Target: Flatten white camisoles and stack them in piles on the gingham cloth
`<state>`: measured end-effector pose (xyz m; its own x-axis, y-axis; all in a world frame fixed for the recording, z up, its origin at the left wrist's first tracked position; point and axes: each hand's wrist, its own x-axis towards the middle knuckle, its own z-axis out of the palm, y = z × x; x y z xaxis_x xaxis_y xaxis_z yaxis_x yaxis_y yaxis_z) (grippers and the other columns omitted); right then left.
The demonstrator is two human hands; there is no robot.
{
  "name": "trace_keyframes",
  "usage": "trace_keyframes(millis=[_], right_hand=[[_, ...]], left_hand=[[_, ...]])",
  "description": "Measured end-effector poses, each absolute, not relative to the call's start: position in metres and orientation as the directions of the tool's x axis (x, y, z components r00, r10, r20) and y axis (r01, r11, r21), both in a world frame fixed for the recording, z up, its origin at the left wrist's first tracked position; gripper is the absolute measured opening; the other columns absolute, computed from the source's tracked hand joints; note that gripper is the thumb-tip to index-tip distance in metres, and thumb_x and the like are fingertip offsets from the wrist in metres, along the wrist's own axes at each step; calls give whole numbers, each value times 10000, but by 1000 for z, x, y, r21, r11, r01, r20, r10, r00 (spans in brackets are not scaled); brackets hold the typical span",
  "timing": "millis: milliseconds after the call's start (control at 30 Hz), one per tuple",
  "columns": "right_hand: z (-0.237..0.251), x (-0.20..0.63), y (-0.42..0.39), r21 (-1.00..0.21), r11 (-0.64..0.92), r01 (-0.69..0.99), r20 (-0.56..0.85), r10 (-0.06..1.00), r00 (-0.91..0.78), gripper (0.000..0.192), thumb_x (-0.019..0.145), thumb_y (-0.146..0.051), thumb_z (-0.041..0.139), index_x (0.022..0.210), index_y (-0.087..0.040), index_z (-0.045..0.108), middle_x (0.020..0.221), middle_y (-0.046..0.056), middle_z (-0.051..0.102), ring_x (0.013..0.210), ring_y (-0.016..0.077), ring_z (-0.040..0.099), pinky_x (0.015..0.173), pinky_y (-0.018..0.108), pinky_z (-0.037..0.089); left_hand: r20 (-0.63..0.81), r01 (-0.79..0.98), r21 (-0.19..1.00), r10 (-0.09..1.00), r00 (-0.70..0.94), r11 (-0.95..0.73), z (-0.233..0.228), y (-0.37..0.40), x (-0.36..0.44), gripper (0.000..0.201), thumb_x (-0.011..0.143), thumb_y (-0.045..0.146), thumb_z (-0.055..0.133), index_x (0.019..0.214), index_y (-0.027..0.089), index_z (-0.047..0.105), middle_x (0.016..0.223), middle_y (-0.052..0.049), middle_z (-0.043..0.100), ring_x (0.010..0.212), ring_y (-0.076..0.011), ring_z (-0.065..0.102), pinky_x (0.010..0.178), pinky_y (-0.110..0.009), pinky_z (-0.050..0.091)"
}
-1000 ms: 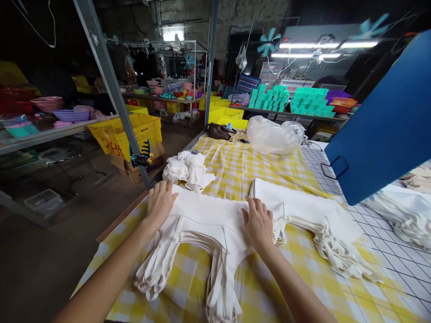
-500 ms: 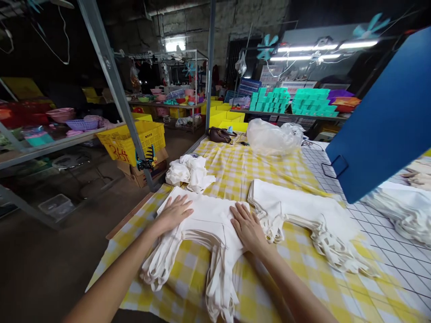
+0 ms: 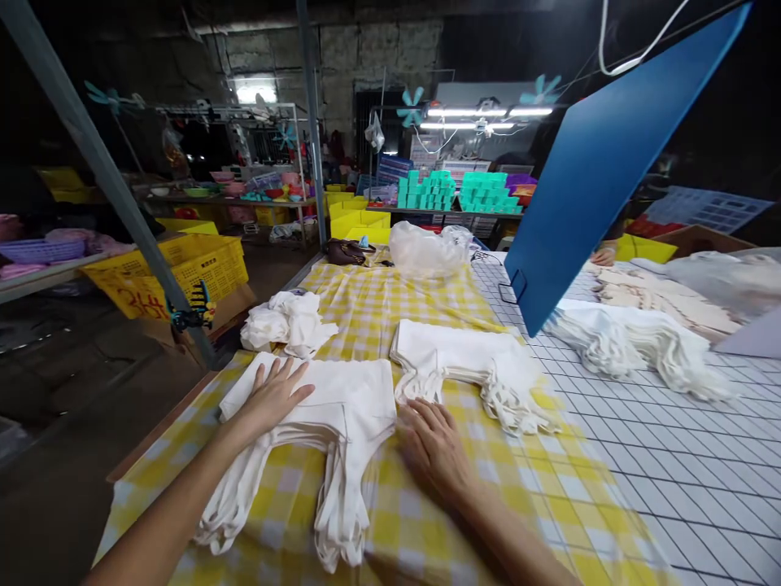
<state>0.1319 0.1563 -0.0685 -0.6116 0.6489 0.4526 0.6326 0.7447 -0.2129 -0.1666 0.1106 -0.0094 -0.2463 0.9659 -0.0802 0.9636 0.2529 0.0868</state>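
The left hand [image 3: 274, 396] lay flat, fingers spread, on a stack of white cloth bags with long strap handles [image 3: 329, 399], pressing the top layer and gripping nothing. The right hand [image 3: 430, 443] rested palm down with its fingers loosely apart on the yellow-and-white checked tablecloth [image 3: 421, 521], just beside the stack's right edge; whether it touched the cloth of the stack I could not tell.

The stack sat on the tablecloth, its handles trailing toward the person. Just right of the stack lay a second pile of white strap-handled bags [image 3: 464, 366], close but apart from it. Behind the stack's left corner sat a crumpled heap of white fabric [image 3: 286, 321]. Farther back from the stack were a clear plastic bag [image 3: 427, 248] and a small dark brown purse [image 3: 343, 252]. Well to the right of the stack, a tilted blue board [image 3: 610, 163] hung over a white gridded table surface [image 3: 640, 456], where more white bags [image 3: 634, 346] were heaped. Left of the stack, off the table, stood a yellow plastic crate [image 3: 176, 264].
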Motion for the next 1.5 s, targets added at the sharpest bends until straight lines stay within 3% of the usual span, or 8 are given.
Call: trace_keyframes(millis=[233, 367, 467, 567, 733, 933, 1200, 1500], right_hand=[[-79, 215, 171, -253, 573, 780, 573, 738, -356, 290, 893, -252, 373, 1078, -180, 584, 1019, 87, 614, 948, 199, 538, 802, 345, 379], [-71, 247, 193, -308, 474, 825, 607, 766, -214, 278, 877, -247, 374, 1057, -188, 579, 1012, 86, 601, 945, 207, 531, 781, 347, 376], [-59, 266, 223, -405, 375, 834, 600, 797, -67, 284, 855, -260, 376, 1034, -175, 579, 998, 95, 590, 938, 213, 532, 782, 349, 384], [-52, 283, 264, -466, 228, 855, 545, 835, 75, 312, 826, -250, 373, 1045, -150, 571, 1018, 109, 575, 950, 224, 528, 786, 345, 390], [-51, 298, 329, -398, -52, 916, 351, 914, 204, 368, 834, -277, 369, 1103, -119, 564, 1043, 142, 569, 978, 237, 527, 765, 330, 388], [-55, 290, 367, -332, -99, 938, 264, 945, 193, 315, 825, -348, 444, 935, -125, 638, 949, 132, 598, 876, 221, 549, 686, 298, 392], [-54, 273, 357, -180, -4, 984, 356, 932, 69, 285, 873, -200, 360, 933, -162, 636, 1049, 115, 569, 975, 233, 464, 742, 324, 354], [-49, 269, 354, -71, -7, 997, 371, 928, 33, 346, 866, -88, 298, 1033, -121, 599, 1019, 150, 578, 955, 248, 483, 719, 339, 342]], left_hand=[[-86, 981, 195, 996, 24, -6, 3, 149, -109, 569, 837, 430, 396, 1351, 191, 356, 1421, -107, 334, 1343, -235, 226, 1083, -444, 129], [-96, 948, 315, 992, 77, -43, 14, 198, -73, 513, 807, 402, 443, 1265, 172, 470, 1338, -112, 462, 1241, -239, 407, 1015, -352, 293], [-122, 920, 389, 993, 4, 44, 17, 241, -47, 376, 790, 370, 476, 1093, 181, 593, 1132, -76, 628, 1037, -212, 567, 842, -270, 417], [-113, 910, 381, 985, -132, 165, 10, 280, -28, 280, 788, 314, 487, 955, 146, 637, 1008, -90, 669, 917, -200, 605, 740, -253, 432], [-81, 905, 327, 962, -260, 272, -13, 322, -12, 272, 793, 305, 482, 916, 121, 640, 1028, -152, 651, 941, -225, 607, 696, -265, 441], [-26, 911, 255, 945, -327, 322, -28, 338, -9, 284, 801, 258, 462, 1025, 146, 597, 1103, -141, 615, 975, -222, 596, 695, -266, 455], [96, 963, 162, 968, -232, 215, -25, 331, 3, 338, 809, 65, 320, 958, 111, 621, 1061, -160, 598, 1098, -253, 490, 856, -346, 401], [87, 918, 249, 936, -340, 310, -32, 343, -2, 252, 814, 152, 421, 931, 86, 634, 1042, -168, 606, 976, -249, 567, 717, -304, 450]])
